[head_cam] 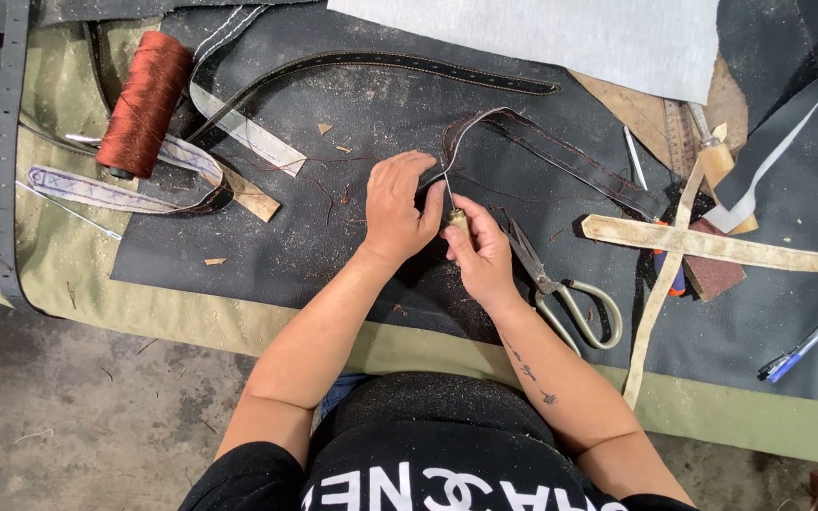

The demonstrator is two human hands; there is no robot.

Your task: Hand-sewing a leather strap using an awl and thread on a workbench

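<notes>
My left hand [400,203] presses down and grips one end of a dark leather strap [560,149] with reddish stitching, which loops away to the right over the black mat [333,104]. My right hand [480,251] holds an awl [453,210] with a small wooden handle, its thin metal point standing upright against the strap end right beside my left fingers. The strap end itself is mostly hidden under my left hand.
Metal scissors [560,284] lie just right of my right hand. A spool of rust-brown thread [144,104] lies at upper left beside pale strips. Crossed tan strips [702,244], a wooden-handled tool [717,156], a blue pen [797,350] and a long black belt [381,61] surround the work.
</notes>
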